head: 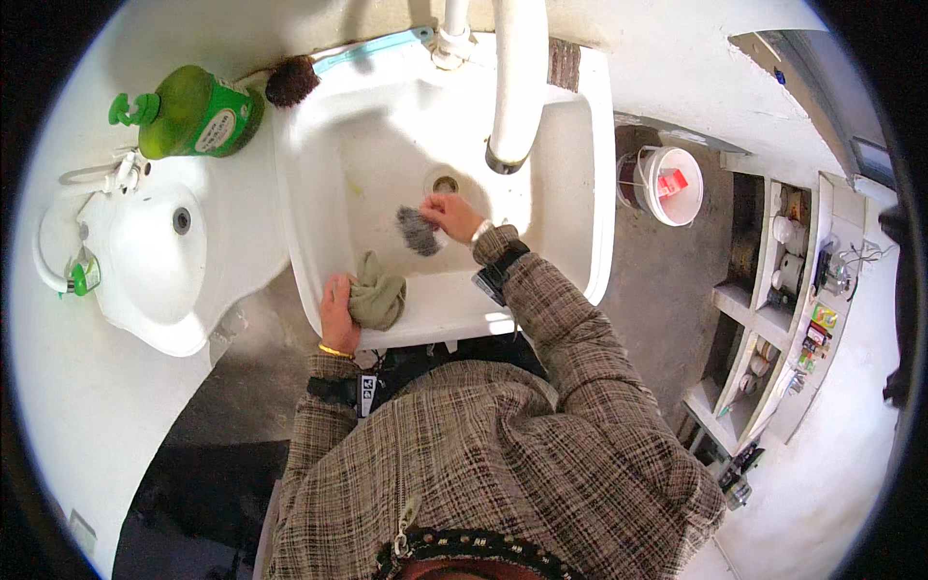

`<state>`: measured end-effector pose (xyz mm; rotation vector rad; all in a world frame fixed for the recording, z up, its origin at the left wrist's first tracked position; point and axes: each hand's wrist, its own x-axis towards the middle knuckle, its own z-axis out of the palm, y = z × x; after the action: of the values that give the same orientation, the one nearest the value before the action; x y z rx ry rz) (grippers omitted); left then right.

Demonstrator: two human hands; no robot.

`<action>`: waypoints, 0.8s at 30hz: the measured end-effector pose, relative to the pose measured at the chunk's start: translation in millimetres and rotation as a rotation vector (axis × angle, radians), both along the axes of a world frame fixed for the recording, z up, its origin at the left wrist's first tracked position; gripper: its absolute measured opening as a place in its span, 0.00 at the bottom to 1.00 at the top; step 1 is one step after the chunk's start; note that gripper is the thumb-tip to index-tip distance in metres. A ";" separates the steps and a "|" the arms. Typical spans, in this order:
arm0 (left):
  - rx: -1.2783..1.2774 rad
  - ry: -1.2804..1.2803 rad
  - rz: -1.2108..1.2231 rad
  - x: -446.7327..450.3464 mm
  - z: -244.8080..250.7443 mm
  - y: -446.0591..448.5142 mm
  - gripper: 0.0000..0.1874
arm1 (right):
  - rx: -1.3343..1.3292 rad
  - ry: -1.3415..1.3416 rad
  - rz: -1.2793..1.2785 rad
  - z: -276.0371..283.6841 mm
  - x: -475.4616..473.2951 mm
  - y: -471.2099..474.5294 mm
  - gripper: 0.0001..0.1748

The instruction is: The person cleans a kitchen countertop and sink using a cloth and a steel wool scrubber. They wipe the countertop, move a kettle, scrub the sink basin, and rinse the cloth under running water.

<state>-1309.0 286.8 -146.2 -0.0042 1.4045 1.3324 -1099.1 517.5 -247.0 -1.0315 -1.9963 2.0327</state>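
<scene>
Inside the white ceramic sink (565,239), my right hand (453,216) pinches a grey, fibrous scouring pad (419,230) just in front of the drain hole (444,185). The pad is slightly blurred; whether it touches the basin floor I cannot tell. At the sink's front left corner, my left hand (339,315) grips a crumpled olive-green cloth (378,293) resting over the rim. The fingertips lie against the cloth's left side.
A thick white pipe (518,80) hangs over the basin. A dark-bristled brush (293,80) with a blue handle lies on the back rim. Left are a green pump bottle (199,112) and a washbasin (156,268). A bucket (670,206) and shelves (772,319) stand right.
</scene>
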 end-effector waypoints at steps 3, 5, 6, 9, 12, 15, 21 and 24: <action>-0.041 -0.012 0.005 -1.1 -2.2 -1.4 0.13 | -0.028 -0.112 -0.128 -1.3 6.6 2.1 0.16; -0.005 0.010 0.013 -0.5 -4.7 -2.0 0.12 | -0.374 -0.052 -0.569 -2.2 8.1 0.3 0.14; -0.007 0.033 0.005 -0.9 -5.2 -1.5 0.12 | -0.550 0.140 -0.830 -4.4 6.4 -2.1 0.13; -0.009 0.014 0.010 1.4 -4.6 -2.6 0.12 | -0.405 0.254 -0.519 16.6 -16.5 -17.1 0.14; 0.021 0.056 -0.007 0.5 -0.4 -0.2 0.11 | -0.076 0.237 -0.012 32.8 -27.8 -20.5 0.13; 0.020 0.045 0.000 0.5 3.0 0.0 0.11 | 0.155 -0.049 -0.175 24.2 5.6 7.7 0.11; 0.062 -0.022 0.015 3.9 -3.0 -1.0 0.11 | -0.427 0.244 -0.572 40.3 -13.8 -5.0 0.09; 0.081 -0.013 0.016 1.4 -4.9 -0.9 0.11 | 0.082 0.129 -0.200 43.3 -16.4 -4.1 0.12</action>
<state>-1307.6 285.9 -151.0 0.0298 1.3413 1.3998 -1115.5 513.4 -203.7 -1.0113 -1.8170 1.8491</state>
